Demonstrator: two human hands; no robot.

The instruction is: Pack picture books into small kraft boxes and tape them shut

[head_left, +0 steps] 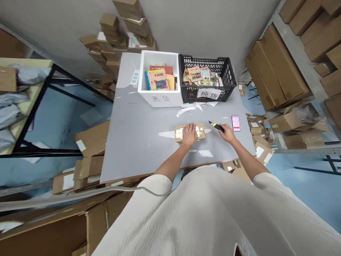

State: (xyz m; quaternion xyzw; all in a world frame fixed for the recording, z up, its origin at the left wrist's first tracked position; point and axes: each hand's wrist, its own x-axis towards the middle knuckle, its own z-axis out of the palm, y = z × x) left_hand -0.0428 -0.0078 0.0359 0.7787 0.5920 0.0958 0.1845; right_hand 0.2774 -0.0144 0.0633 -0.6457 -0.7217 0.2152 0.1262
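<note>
A small cardboard box [200,132] with shiny tape over it lies on the grey table [138,135], near its front edge. Across the middle of the box lies my left hand [189,135], holding it down, with the fingers over the top and their tips at its far edge. My right hand [227,133] is closed around the black and yellow handle of a utility knife [218,127]. The blade points left toward the box, a short gap away from it.
A white foam box [160,97] and a black plastic crate [207,93], both with booklets inside, stand along the table's back. A phone [236,123] lies right of my right hand. Paper scraps [186,110] lie before the crate. Cartons and shelves flank the table.
</note>
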